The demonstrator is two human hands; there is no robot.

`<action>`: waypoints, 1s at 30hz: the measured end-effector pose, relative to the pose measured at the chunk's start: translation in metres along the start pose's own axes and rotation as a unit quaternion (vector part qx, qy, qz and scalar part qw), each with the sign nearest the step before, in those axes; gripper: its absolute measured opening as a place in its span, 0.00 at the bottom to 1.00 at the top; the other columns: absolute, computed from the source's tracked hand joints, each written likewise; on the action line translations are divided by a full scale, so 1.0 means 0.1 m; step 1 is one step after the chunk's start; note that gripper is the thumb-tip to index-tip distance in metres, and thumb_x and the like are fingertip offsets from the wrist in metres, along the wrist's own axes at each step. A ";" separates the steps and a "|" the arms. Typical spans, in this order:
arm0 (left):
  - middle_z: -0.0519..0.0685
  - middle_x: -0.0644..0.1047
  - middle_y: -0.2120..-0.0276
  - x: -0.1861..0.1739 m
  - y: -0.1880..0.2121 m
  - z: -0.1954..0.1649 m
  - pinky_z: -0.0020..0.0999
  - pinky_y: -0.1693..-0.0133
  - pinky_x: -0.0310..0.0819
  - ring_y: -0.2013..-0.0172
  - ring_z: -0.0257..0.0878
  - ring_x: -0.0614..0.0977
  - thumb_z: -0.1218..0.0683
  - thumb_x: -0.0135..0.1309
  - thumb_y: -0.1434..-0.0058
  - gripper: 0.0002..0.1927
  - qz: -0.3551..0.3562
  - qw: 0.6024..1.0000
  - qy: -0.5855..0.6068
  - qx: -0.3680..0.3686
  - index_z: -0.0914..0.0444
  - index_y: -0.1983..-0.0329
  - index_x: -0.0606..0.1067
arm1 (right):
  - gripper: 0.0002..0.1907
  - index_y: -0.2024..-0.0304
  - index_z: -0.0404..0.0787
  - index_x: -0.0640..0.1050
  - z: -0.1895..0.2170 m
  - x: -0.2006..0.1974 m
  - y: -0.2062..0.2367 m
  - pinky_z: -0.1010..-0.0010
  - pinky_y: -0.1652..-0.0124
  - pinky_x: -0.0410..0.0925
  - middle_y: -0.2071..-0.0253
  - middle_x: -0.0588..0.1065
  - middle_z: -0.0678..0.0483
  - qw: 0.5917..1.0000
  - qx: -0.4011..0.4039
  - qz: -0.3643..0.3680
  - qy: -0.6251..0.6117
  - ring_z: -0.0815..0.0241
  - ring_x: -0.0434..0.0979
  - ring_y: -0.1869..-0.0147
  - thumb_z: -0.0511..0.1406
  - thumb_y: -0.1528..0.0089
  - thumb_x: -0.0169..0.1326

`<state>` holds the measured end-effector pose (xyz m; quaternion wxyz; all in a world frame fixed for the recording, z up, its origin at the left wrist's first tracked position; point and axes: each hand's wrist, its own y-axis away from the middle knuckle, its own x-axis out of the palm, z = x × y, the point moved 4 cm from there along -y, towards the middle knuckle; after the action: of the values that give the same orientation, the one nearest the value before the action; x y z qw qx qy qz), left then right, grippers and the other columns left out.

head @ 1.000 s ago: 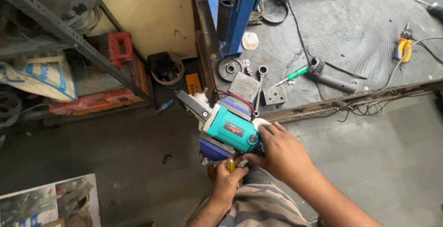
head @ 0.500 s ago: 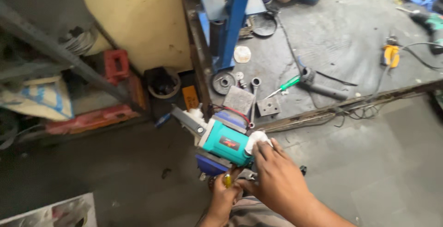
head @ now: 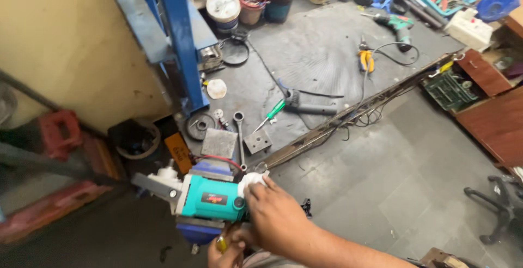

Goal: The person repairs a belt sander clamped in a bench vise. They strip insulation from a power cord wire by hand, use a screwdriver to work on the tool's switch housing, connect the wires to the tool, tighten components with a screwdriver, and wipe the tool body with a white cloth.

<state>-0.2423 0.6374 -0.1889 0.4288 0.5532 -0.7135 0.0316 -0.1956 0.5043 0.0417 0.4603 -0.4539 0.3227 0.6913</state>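
A grey metal workbench point(head: 327, 55) fills the far side, strewn with tools; open tiled floor point(head: 403, 192) lies to the right. At the bench's near left corner sits a teal power tool point(head: 210, 197). The right hand point(head: 275, 213) presses a white cloth point(head: 253, 180) against its rear, fingers curled. The left hand point(head: 226, 251), below it, closes on a small yellow-handled tool point(head: 220, 243).

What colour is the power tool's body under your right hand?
Teal body of the power tool, clearest in the head view.
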 end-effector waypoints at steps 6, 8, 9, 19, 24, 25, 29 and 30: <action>0.67 0.80 0.55 0.17 0.00 -0.06 0.27 0.69 0.74 0.68 0.37 0.82 0.76 0.51 0.35 0.33 0.225 0.939 0.227 0.125 0.82 0.26 0.61 | 0.36 0.52 0.26 0.75 -0.04 0.07 -0.05 0.53 0.28 0.52 0.50 0.73 0.39 0.997 0.031 0.070 0.015 0.42 0.72 0.40 0.51 0.48 0.64; 0.65 0.79 0.52 0.07 -0.05 0.04 0.35 0.57 0.78 0.57 0.43 0.83 0.74 0.51 0.50 0.37 0.059 0.984 0.141 0.094 0.78 0.32 0.62 | 0.34 0.51 0.28 0.75 -0.04 0.07 -0.08 0.53 0.28 0.52 0.50 0.74 0.41 0.997 0.025 0.068 0.037 0.43 0.73 0.40 0.50 0.47 0.63; 0.65 0.78 0.51 0.03 -0.06 0.06 0.39 0.50 0.80 0.51 0.46 0.83 0.73 0.51 0.57 0.40 -0.023 0.992 0.095 0.079 0.76 0.36 0.63 | 0.33 0.52 0.28 0.75 -0.01 0.05 -0.08 0.52 0.28 0.53 0.49 0.74 0.41 0.997 -0.006 0.033 0.068 0.44 0.73 0.39 0.49 0.48 0.63; 0.65 0.78 0.48 0.24 -0.12 -0.10 0.41 0.44 0.72 0.47 0.49 0.81 0.66 0.55 0.54 0.38 -0.043 0.992 0.072 0.092 0.76 0.35 0.65 | 0.40 0.51 0.24 0.75 -0.16 0.24 -0.03 0.47 0.29 0.50 0.49 0.73 0.39 0.998 -0.012 0.041 0.040 0.38 0.71 0.40 0.56 0.46 0.61; 0.64 0.77 0.46 0.27 -0.20 -0.03 0.41 0.43 0.72 0.45 0.49 0.80 0.62 0.55 0.51 0.38 -0.046 0.994 0.057 0.076 0.72 0.33 0.64 | 0.45 0.48 0.23 0.74 -0.11 0.28 0.00 0.49 0.30 0.53 0.51 0.74 0.38 0.995 -0.069 -0.022 0.070 0.40 0.73 0.40 0.58 0.46 0.62; 0.63 0.77 0.46 0.26 -0.21 -0.01 0.41 0.42 0.71 0.45 0.49 0.80 0.62 0.55 0.51 0.38 -0.043 0.995 0.053 0.072 0.71 0.33 0.64 | 0.43 0.48 0.24 0.74 -0.17 0.28 -0.02 0.49 0.29 0.53 0.52 0.74 0.39 0.997 -0.053 0.006 0.048 0.39 0.74 0.41 0.57 0.45 0.62; 0.62 0.76 0.44 0.22 -0.26 0.06 0.41 0.41 0.71 0.43 0.48 0.79 0.59 0.55 0.49 0.38 -0.033 0.997 0.027 0.057 0.68 0.32 0.64 | 0.38 0.53 0.31 0.79 -0.58 0.09 -0.16 0.50 0.40 0.62 0.53 0.77 0.39 0.996 0.030 0.008 -0.089 0.36 0.76 0.48 0.57 0.47 0.66; 0.62 0.76 0.44 0.22 -0.27 0.06 0.41 0.41 0.70 0.43 0.48 0.78 0.58 0.55 0.48 0.38 -0.032 0.998 0.025 0.055 0.68 0.32 0.63 | 0.35 0.57 0.33 0.80 -0.77 0.04 -0.18 0.52 0.46 0.66 0.56 0.77 0.40 0.991 0.093 0.012 -0.097 0.38 0.77 0.50 0.56 0.49 0.67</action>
<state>-0.2245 0.6068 -0.1900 0.4166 0.5973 -0.6817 0.0706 -0.1538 0.4462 0.0085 0.5214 -0.3360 0.3448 0.7045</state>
